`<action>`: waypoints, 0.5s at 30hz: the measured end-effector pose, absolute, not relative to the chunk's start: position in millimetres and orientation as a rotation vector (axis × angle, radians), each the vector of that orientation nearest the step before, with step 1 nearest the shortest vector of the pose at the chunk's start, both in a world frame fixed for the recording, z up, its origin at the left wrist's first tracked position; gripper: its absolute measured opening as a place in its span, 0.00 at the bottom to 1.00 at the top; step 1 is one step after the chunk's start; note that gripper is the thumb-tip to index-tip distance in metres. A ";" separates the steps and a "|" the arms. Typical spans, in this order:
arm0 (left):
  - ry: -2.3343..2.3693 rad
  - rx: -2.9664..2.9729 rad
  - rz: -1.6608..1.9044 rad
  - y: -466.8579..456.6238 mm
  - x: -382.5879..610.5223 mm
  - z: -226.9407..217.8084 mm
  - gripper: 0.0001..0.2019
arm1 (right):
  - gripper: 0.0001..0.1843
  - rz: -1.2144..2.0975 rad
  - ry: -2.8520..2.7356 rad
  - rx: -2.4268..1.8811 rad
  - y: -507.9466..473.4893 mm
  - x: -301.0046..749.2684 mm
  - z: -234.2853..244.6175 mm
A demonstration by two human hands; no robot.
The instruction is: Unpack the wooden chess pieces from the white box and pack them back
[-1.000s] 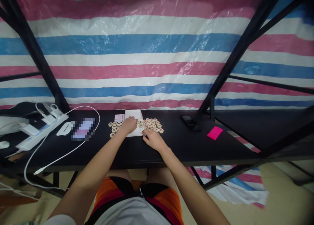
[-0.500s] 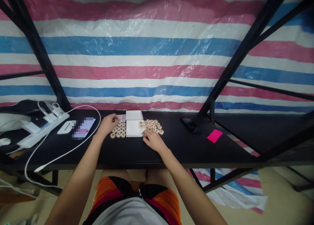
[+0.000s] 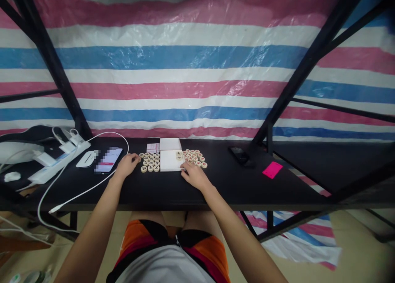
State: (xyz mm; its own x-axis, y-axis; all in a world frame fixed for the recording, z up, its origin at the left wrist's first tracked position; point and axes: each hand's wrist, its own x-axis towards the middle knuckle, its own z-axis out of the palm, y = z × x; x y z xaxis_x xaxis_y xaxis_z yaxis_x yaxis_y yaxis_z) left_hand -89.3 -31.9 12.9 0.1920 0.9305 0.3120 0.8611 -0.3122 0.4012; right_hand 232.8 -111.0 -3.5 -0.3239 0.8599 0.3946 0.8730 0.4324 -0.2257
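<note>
Black counter (image 3: pixel 216 184): left grip (image 3: pixel 126 166), closure unclear, discs (image 3: pixel 150 163) just to its right; right grip (image 3: pixel 193 176) open, flat, beside box (image 3: pixel 169 161).

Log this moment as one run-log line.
left hand: at left edge of left chess-piece cluster, grip unclear | right hand: open on table, at near right corner of white box

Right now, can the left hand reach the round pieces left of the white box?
Probably yes: the left hand lies on the table right beside those round pieces, and nothing stands between them.
</note>
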 end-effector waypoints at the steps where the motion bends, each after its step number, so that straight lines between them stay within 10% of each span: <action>1: 1.751 2.302 0.775 -31.8 -89.8 12.4 0.16 | 0.10 -0.036 -2.234 -1.462 -111.1 232.6 -3.2; 15: 1.556 2.387 1.235 -31.3 -49.7 31.5 0.14 | 0.09 -0.039 -2.230 -1.444 -111.2 232.6 -3.4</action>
